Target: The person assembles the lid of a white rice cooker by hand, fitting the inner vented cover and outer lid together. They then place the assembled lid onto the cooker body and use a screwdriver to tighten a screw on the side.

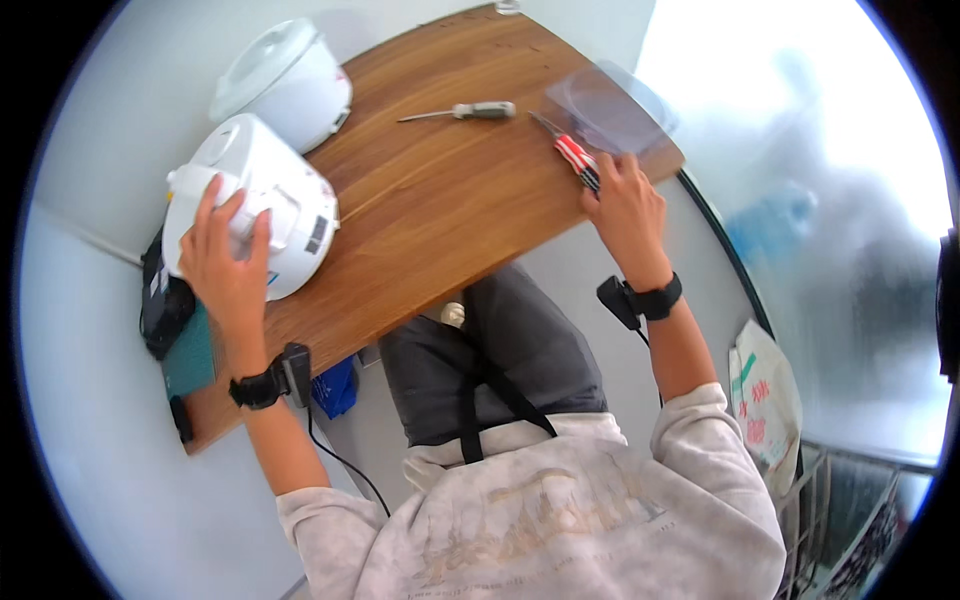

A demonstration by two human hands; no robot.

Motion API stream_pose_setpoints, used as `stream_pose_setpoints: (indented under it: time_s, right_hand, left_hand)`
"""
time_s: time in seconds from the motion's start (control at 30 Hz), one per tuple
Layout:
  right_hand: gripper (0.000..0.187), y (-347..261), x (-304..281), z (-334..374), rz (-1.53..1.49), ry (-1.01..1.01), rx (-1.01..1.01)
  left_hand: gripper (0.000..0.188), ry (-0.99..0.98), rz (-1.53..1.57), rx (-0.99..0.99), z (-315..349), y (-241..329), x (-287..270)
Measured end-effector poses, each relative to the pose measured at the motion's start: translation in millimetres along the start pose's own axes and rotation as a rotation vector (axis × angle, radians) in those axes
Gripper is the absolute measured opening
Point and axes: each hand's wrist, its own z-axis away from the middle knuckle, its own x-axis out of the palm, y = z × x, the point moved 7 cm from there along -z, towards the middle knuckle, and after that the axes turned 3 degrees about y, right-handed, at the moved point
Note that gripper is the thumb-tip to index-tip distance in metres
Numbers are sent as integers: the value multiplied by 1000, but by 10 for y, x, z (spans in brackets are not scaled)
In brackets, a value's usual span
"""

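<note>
At the left of the wooden table stands a white rice cooker. My left hand lies over its near side, with the thumb and fingers spread and curved around a raised white part; the palm hides what is under it. On the right, my right hand closes its fingertips on the rear end of a slim hand tool with a red-and-black handle. The tool's narrow metal point faces away from me over the table; its exact kind is unclear. A screwdriver with a grey-and-white handle lies beyond, pointing left.
A second white rice cooker stands behind the first. At the far right corner of the wooden table sits a clear plastic container. A black bag is at the left edge, and a printed cream bag hangs at right.
</note>
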Motion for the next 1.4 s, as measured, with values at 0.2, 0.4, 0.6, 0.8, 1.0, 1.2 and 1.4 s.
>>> stream_pose_setpoints:
  time_s: [0.2,0.4,0.6,0.8,1.0,1.2,1.4]
  right_hand:
    - [27,249,-175,225,-166,-69,91]
    - [28,863,-495,913,-747,-37,241]
    - [34,1960,-109,2430,-862,-231,838]
    - [33,2378,1538,4205,-364,-527,910]
    - [39,1830,2868,5129,-375,-862,862]
    - [40,1735,3219,5179,-312,-873,1014]
    - [40,1638,3686,5793,-407,-1147,1082]
  left_hand:
    - [28,-26,7,64,-64,64,40]
    - [29,-35,81,65,-16,-3,60]
    - [31,-71,114,68,63,-122,188]
    - [35,-105,72,-86,91,-162,116]
    - [45,-173,65,-140,46,-223,145]
    - [48,-223,-2,-203,67,-214,113]
    - [47,-230,-11,-204,32,-83,107]
